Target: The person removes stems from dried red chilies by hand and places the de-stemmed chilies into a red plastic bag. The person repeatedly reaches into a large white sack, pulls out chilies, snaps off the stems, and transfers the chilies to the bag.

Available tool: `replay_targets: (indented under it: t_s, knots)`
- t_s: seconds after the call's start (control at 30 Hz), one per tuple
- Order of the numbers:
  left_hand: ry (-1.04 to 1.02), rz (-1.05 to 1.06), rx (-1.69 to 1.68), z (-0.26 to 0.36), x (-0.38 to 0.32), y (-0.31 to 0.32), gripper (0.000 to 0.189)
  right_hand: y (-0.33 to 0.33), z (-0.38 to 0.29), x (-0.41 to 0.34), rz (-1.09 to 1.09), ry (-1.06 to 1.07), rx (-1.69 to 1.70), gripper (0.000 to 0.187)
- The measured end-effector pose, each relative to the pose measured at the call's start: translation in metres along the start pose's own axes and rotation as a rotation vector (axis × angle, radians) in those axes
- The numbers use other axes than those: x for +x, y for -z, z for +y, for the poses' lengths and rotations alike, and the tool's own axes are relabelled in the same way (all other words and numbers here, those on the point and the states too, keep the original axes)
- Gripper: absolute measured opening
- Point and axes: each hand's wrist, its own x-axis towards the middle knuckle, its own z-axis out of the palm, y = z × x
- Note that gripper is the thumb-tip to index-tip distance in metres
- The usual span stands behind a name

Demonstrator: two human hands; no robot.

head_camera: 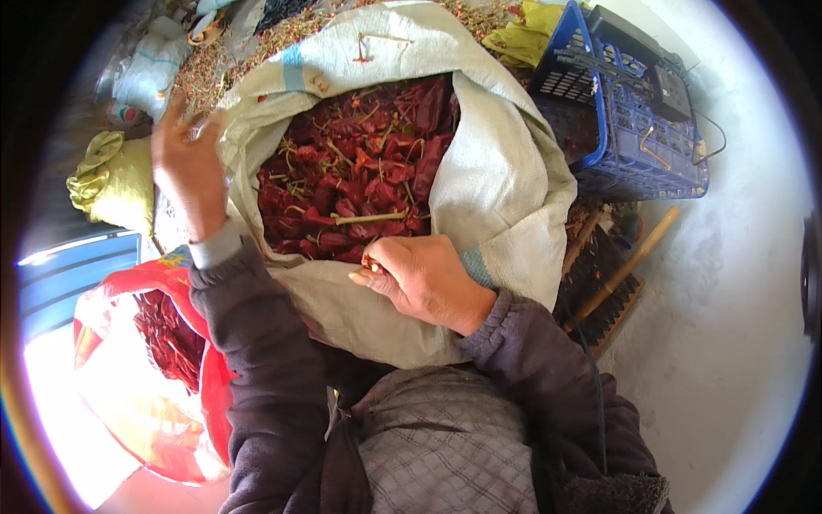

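Note:
Before me stands a white woven sack [507, 186], its rim rolled down. Dried red chili peppers [379, 173] fill it, many with stems, and a thick pale stalk [369, 219] lies across them. My right hand [433, 279] is over the sack's near rim. Its curled fingers and thumb pinch a small reddish-brown bit [374, 263], perhaps a piece of pepper; most of it is hidden in the fist. Blurred by motion, my left hand [189, 170] is beside the sack's left rim with fingers apart and nothing visible in it.
A red bag [215, 385] with more dried peppers [170, 337] stands at left, near a tied yellow sack [119, 183]. To the right are a blue plastic crate [668, 164] and a bamboo stick [623, 270]. Stems and pepper debris [202, 74] litter the floor behind.

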Motion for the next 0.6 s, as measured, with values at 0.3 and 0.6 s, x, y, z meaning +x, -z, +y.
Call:
replay_targets:
  t_s: [0.3,0.6]
  knots:
    - [-0.375,-0.434,0.495,-0.046,-0.060,-0.034,0.022,-0.005,-0.004,-0.001,0.054,-0.262,0.248,0.026]
    - [-0.699,-0.464,0.135,0.035,-0.126,-0.002,0.025,0.006,0.001,0.010,0.090,-0.792,0.929,0.034]
